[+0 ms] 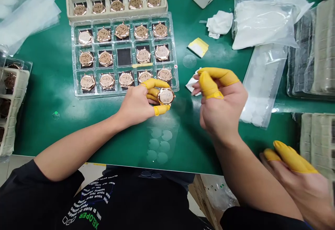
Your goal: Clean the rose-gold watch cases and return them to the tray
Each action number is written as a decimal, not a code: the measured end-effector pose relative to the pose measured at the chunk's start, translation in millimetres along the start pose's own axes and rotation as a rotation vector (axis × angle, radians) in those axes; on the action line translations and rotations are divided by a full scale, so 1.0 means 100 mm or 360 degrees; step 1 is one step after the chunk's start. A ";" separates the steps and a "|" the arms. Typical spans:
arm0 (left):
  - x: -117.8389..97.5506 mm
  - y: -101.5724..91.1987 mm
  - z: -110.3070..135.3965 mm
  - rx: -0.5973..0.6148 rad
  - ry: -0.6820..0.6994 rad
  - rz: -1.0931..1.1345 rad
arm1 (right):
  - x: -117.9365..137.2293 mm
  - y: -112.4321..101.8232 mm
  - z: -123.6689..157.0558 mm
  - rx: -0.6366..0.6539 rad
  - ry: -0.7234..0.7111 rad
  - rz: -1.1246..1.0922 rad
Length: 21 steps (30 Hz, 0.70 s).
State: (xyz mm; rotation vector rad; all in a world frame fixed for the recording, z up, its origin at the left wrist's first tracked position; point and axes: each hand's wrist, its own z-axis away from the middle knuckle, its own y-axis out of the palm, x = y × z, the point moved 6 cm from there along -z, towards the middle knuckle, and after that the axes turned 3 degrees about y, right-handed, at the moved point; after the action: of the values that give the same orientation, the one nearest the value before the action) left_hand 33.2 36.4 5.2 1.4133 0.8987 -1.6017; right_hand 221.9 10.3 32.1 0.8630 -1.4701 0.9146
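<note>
My left hand [141, 101], with yellow finger cots, grips a rose-gold watch case [166, 96] by its edge, the marked back facing up. It is at the front right corner of a clear plastic tray [72, 60] of similar watch cases, in which one middle pocket shows only its black pad [124, 57]. To the right, my right hand [221, 99] is raised, its yellow-capped thumb and forefinger pressed together; whatever they pinch I cannot make out. A white cloth [191, 83] shows just behind those fingers; I cannot tell whether they touch it.
A sheet of clear round films [160, 145] lies near the front edge. Beyond my right hand are a yellow-and-white pad [198, 47], a crumpled white cloth [220, 24] and plastic bags [264, 24]. Another person's hand [295, 167] is at lower right. Stacked trays [324, 48] stand right.
</note>
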 end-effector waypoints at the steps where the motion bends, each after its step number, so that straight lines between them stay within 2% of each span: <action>1: 0.01 0.00 0.00 -0.0001 0.0002 -0.0003 | -0.02 -0.01 -0.04 0.0014 0.0061 -0.0006; 5: 0.02 -0.01 -0.01 -0.0006 0.0051 -0.0022 | -0.11 0.06 -0.07 0.0227 0.0326 -0.0063; 11: 0.05 -0.01 0.00 0.0001 0.0057 0.0012 | -0.09 0.15 0.01 0.0293 0.0395 -0.0106; 15: 0.05 -0.01 0.01 -0.0025 0.0068 0.0047 | -0.15 0.32 0.14 0.0658 0.0647 -0.0039; 16: 0.05 -0.01 0.01 -0.0022 0.0075 0.0030 | -0.16 0.36 0.17 0.0695 0.0682 -0.0048; 18: 0.03 -0.01 0.02 -0.0003 0.0085 0.0001 | -0.16 0.39 0.21 0.0639 0.0711 -0.0103; 21: 0.01 -0.01 0.02 0.0012 0.0094 -0.0042 | -0.17 0.41 0.22 0.0447 0.0744 -0.0204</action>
State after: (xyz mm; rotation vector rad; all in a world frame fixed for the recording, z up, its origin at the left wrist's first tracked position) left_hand 31.7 34.4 4.9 1.4665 0.9501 -1.5915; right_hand 177.6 8.2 10.9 0.8618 -0.8885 1.1516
